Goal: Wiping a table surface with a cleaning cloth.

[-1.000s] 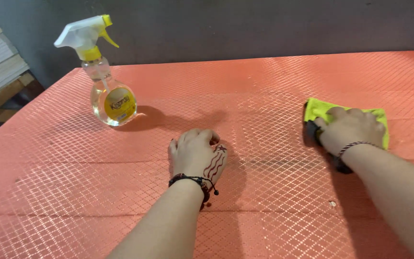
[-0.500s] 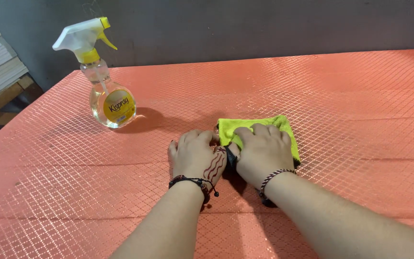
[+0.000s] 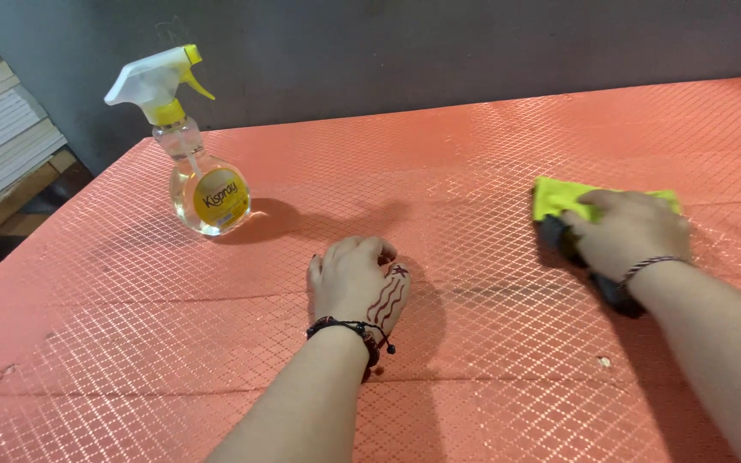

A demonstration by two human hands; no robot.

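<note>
Head view. The right hand (image 3: 629, 233) lies palm-down on a yellow cloth (image 3: 559, 195), fingers curled over and clamped on it; a darker layer shows under its near edge. The cloth sits flat on the red diamond-patterned worktop (image 3: 473, 154), well right of centre. The left hand (image 3: 355, 279) rests on the worktop, fingers loosely together, holding nothing.

Judgement: wiping goes best with even palm pressure, overlapping passes, and the left hand as a brace.

A clear spray bottle (image 3: 195, 167) stands upright at far left, with a white trigger, yellow collar and round yellow label.
</note>
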